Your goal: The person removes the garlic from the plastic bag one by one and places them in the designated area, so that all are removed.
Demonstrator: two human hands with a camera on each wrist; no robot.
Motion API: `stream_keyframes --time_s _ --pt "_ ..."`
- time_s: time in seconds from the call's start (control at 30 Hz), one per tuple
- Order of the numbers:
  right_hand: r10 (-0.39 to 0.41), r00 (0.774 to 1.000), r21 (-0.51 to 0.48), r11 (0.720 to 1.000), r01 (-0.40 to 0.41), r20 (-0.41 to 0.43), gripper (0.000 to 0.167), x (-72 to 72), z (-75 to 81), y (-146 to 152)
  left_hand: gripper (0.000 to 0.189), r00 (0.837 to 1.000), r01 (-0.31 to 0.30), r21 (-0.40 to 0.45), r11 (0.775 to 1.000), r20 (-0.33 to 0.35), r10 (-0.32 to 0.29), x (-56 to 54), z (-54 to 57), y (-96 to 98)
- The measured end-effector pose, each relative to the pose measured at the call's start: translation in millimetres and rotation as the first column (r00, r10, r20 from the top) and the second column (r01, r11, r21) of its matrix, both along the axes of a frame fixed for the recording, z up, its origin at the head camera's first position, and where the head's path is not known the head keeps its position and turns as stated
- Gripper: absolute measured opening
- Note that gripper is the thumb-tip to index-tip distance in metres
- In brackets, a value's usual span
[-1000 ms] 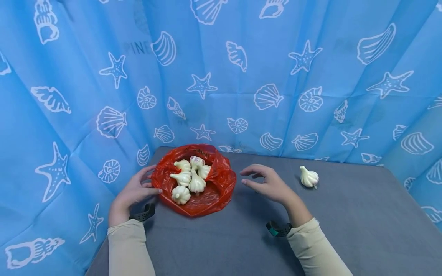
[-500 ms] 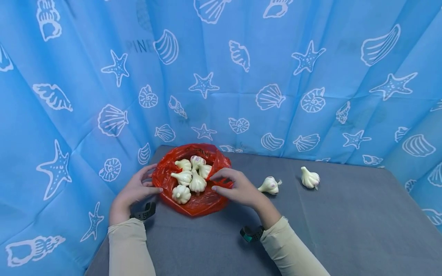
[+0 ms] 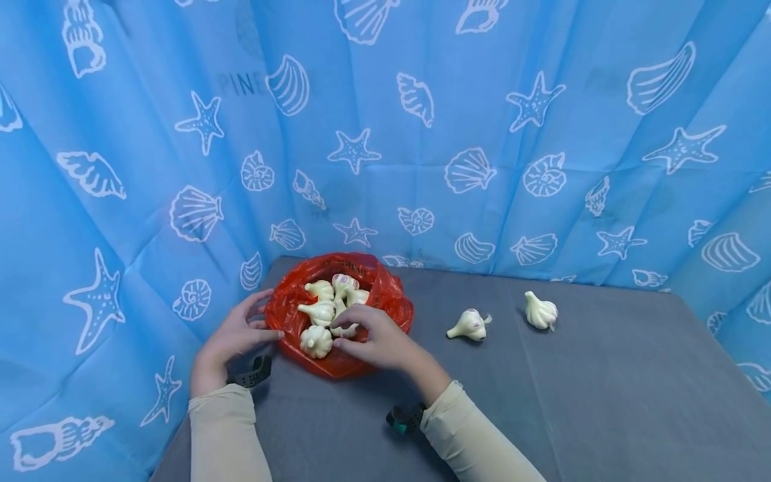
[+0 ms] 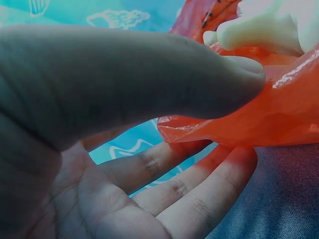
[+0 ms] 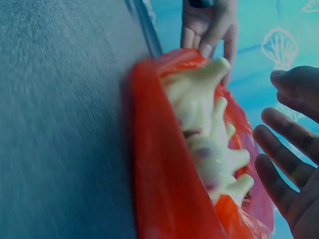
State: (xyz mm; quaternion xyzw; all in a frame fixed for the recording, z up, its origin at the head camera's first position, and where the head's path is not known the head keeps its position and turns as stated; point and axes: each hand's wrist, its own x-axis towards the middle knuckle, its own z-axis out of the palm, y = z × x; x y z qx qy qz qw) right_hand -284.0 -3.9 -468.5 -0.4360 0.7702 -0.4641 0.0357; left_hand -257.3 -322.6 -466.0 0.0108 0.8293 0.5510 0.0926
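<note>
A red plastic bag (image 3: 387, 299) lies with its mouth spread, several white garlic bulbs (image 3: 316, 341) inside it. My left hand (image 3: 231, 335) holds the bag's left rim, the thumb over the edge and the fingers beneath it, as the left wrist view shows. Over the bag's right part is my right hand (image 3: 376, 338), overlapping one bulb in the head view. In the right wrist view its fingers (image 5: 281, 149) are parted and hold nothing, beside the stems of the bulbs (image 5: 209, 149).
To the right of the bag, one garlic bulb (image 3: 470, 325) lies on the grey cloth (image 3: 602, 402). Farther right sits another garlic bulb (image 3: 540, 310). A blue curtain (image 3: 385, 194) with white shell prints hangs behind and at both sides.
My right hand has moved left from beside the bag to over its bulbs, uncovering a garlic bulb on the cloth. My left hand has stayed at the rim.
</note>
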Motion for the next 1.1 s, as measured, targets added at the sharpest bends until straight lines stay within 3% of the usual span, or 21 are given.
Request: stream_keyframes --time_s 0.53,0.83,1.1 --pt "-0.041 0.999 0.142 0.989 0.044 -0.026 0.031 8.4 -10.6 -34 0.1 1.0 0.006 0.006 1.0 -0.012 -0.006 1.5 -3.2 0.1" --pt "-0.054 0.998 0.149 0.987 0.06 -0.044 0.028 8.1 -20.4 -41 0.101 1.0 0.007 0.002 1.0 -0.005 -0.007 1.8 -3.6 -0.3" --pt "-0.058 0.997 0.157 0.986 0.065 -0.049 0.024 8.7 -19.1 -43 0.101 1.0 0.002 0.009 1.0 0.008 -0.002 1.9 -3.8 -0.2"
